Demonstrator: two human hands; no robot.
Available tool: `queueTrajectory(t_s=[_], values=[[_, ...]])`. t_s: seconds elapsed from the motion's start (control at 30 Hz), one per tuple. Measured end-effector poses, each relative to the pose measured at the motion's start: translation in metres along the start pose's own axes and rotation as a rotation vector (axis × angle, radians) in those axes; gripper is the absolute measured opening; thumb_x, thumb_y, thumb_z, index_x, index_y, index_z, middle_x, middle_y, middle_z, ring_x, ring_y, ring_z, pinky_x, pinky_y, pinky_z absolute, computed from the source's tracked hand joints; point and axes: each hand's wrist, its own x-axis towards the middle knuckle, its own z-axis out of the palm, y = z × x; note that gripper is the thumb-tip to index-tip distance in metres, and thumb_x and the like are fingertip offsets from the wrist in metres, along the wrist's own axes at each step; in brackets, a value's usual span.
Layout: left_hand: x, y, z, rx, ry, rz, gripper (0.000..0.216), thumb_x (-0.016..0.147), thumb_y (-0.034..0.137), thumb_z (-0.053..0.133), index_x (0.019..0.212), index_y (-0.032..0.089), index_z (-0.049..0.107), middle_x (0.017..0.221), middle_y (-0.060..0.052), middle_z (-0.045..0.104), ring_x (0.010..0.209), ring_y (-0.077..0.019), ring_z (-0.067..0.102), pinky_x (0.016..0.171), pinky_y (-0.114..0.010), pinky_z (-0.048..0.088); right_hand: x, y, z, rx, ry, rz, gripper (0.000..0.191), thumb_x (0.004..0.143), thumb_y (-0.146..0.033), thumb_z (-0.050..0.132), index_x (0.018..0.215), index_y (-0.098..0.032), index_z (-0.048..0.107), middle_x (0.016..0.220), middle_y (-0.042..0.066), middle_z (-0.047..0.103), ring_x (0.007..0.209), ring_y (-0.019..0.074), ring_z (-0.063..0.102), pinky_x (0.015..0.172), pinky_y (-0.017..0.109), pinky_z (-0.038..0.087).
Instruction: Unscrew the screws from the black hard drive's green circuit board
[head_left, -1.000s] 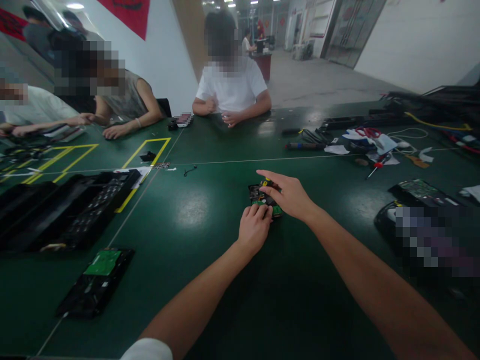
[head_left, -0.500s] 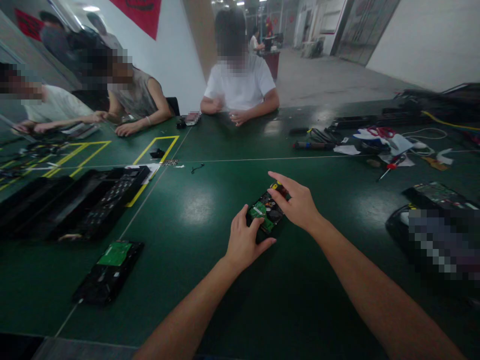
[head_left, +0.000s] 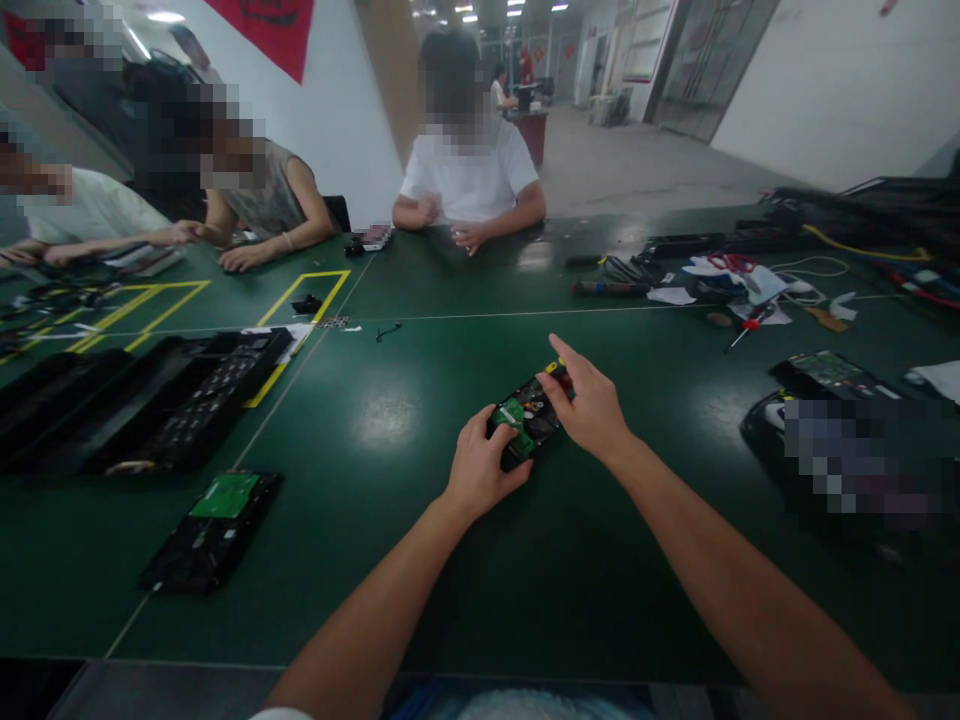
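Notably, the writing on the red banner [head_left: 274, 30] and the pale label [head_left: 508, 416] on the green board [head_left: 513, 412] is too small or blurred to read. The open black case [head_left: 537, 408] carrying that board sits between both hands. Left hand [head_left: 476, 470]: fingers grasp its near-left end, one lying across the board. Right hand [head_left: 592, 405]: thumb at the yellow-marked far end, index extended; grip hidden, cannot tell.

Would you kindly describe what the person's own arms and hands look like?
The left hand and right hand are ungloved, with no watch or bracelet visible. The left arm and right arm are bare where seen, except for a white sleeve edge on the left one, at the picture's bottom.
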Motion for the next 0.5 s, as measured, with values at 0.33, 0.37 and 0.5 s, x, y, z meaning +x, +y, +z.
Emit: queueTrajectory(t_s=[0.33,0.37,0.5], values=[[-0.016,0.004,-0.011,-0.086,-0.106,0.167,0.052,0.077,0.038,0.088,0.12,0.022,0.065,0.159,-0.019,0.046,0.144,-0.0418,0.051,0.114,-0.061,0.047,-0.051,0.004,-0.006,0.157,0.21,0.03,0.059,0.1,-0.04,0.067,0.153,-0.031,0.044,0.129,0.008,0.074,0.103,0.0243,0.077,0.095,0.046,0.065],[-0.017,0.004,-0.012,-0.093,-0.114,0.179,0.051,0.077,0.039,0.088,0.119,0.022,0.066,0.159,-0.019,0.047,0.144,-0.0417,0.051,0.115,-0.061,0.047,-0.055,0.004,-0.005,0.17,0.255,0.019,0.055,0.1,-0.039,0.068,0.15,-0.03,0.047,0.129,0.008,0.074,0.102,0.024,0.077,0.094,0.045,0.065],[-0.018,0.005,-0.016,-0.128,-0.179,0.248,0.052,0.075,0.04,0.09,0.117,0.022,0.067,0.159,-0.019,0.048,0.145,-0.0415,0.051,0.114,-0.06,0.048,-0.064,0.006,-0.007,0.056,0.328,-0.015,0.05,0.098,-0.042,0.071,0.143,-0.03,0.056,0.127,0.008,0.074,0.097,0.0239,0.077,0.092,0.045,0.065]])
